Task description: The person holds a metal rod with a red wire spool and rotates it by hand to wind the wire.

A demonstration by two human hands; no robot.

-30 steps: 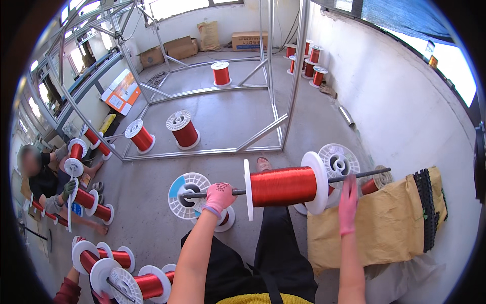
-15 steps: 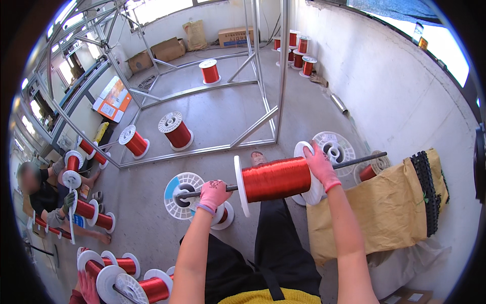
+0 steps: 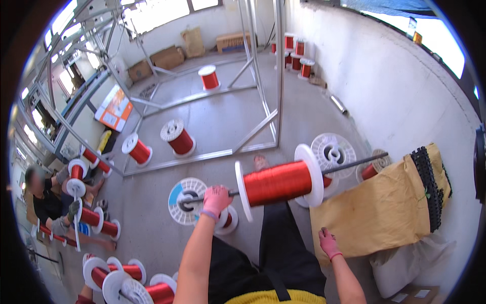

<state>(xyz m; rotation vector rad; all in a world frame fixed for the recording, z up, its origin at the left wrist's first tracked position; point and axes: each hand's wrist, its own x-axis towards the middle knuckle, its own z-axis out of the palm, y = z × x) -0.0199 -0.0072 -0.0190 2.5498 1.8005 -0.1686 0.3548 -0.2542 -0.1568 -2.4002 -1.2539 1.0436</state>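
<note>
A large spool of red wire point(image 3: 277, 182) with white end discs lies crosswise in front of me, above my legs. A dark rod point(image 3: 354, 161) runs through its core and sticks out on both sides. My left hand point(image 3: 216, 198), in a pink glove, is closed round the rod just left of the spool. My right hand point(image 3: 329, 243), gloved alike, is off the spool, lower right, beside the tan sheet point(image 3: 372, 213); its fingers are loosely bent and apart, with nothing visible in them. The rod's ends pass over two white-flanged spools; whether they rest on them I cannot tell.
An aluminium frame point(image 3: 202, 156) stands ahead, with red wire spools point(image 3: 177, 138) in and beside it. More spools point(image 3: 306, 68) stand by the right wall. At the left sits a co-worker point(image 3: 48, 202) among spools; further spools point(image 3: 161, 291) lie lower left.
My right hand has let go of the spool's right disc and moved down toward me. My left hand still grips the rod. The view has shifted slightly.
</note>
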